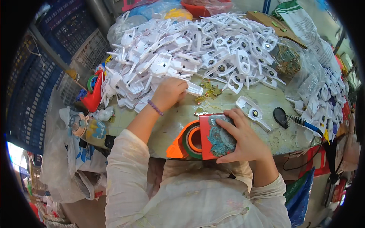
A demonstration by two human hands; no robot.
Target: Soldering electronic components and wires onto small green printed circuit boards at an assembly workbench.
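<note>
My left hand [172,92], a beaded bracelet at its wrist, is at the near edge of a big heap of white plastic housings [159,64]. Its fingers are curled beside one white housing [195,89]; the fingertips are hidden, so what they hold cannot be made out. At the table's front edge my right hand [243,138] grips a red box [206,140] with a teal ornamental pattern, thumb along its near side. Touching the box on the left is an orange tape dispenser [176,148]. Small green circuit boards with wires [210,91] lie between the hands and the heap.
One white frame with a round speaker [254,113] lies right of my right hand. Beyond it are a round black lid [281,117] and a blue-handled soldering iron [310,125]. A red tape dispenser [94,93] and a jar [96,131] stand left. More white parts [329,98] fill the right.
</note>
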